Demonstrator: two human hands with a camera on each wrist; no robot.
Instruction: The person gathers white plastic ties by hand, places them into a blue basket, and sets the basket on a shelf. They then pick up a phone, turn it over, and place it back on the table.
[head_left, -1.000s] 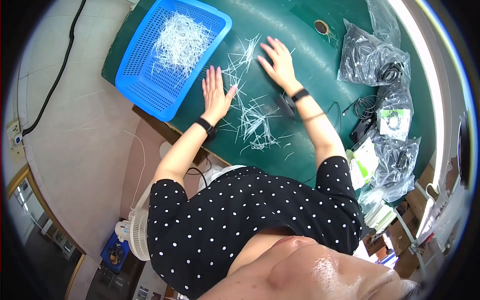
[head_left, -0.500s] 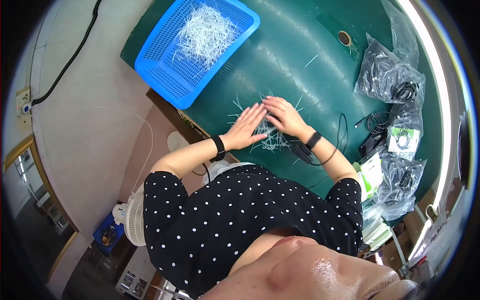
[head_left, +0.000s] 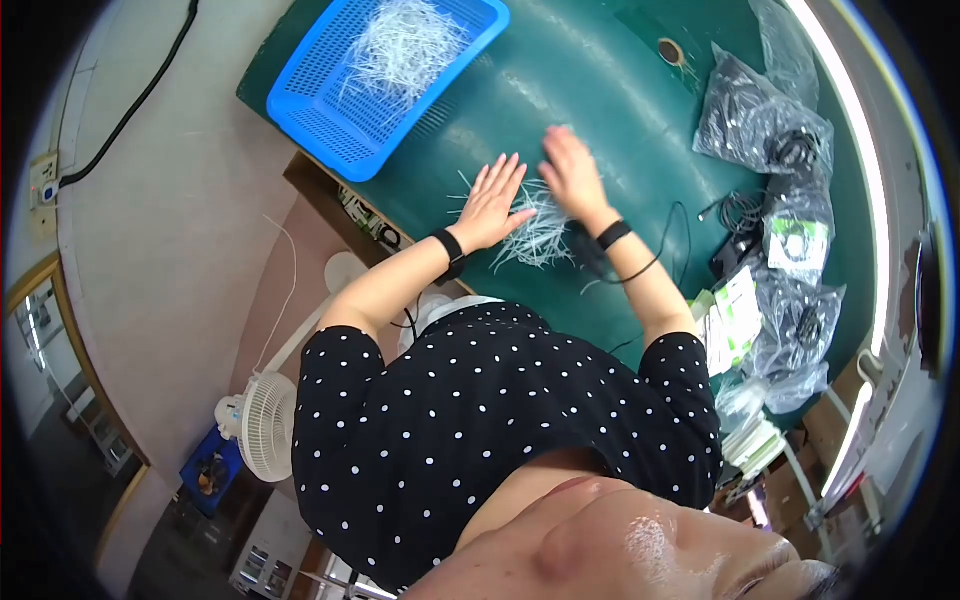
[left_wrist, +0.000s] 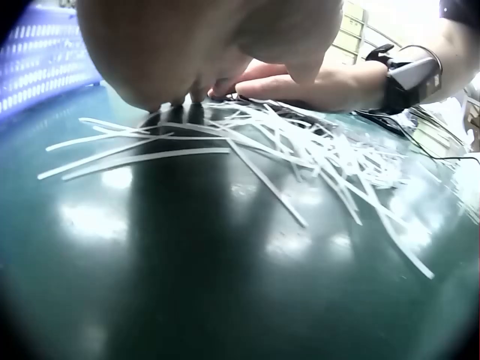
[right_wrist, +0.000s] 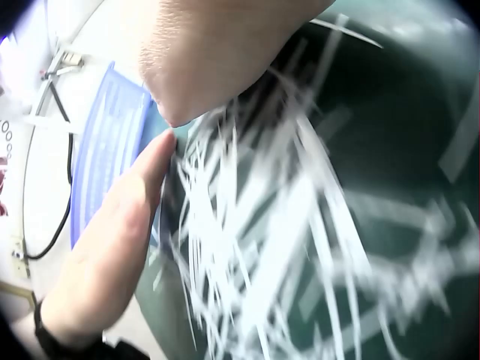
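A loose pile of thin white strips (head_left: 538, 238) lies on the green table between both hands. My left hand (head_left: 488, 212) rests at the pile's left edge, fingers straight and spread a little. In the left wrist view, its fingertips are down at the table beside the strips (left_wrist: 300, 146). My right hand (head_left: 574, 182), blurred, is at the far right edge of the pile with fingers extended. Strips (right_wrist: 247, 225) spread below the right hand (right_wrist: 217, 56) in the right wrist view, some smeared by motion, with the left hand (right_wrist: 112, 247) opposite.
A blue perforated basket (head_left: 375, 160) holding a heap of similar white strips (head_left: 405, 50) stands at the back left. Along the right side lie clear plastic bags (head_left: 745, 110) with dark contents, coiled black cables (head_left: 740, 212) and green-and-white packets (head_left: 735, 315).
The strips, scattered a second ago, were drawn into one compact pile as both hands came together nearer the body. Since then the right hand has moved away from the left, toward the far side.
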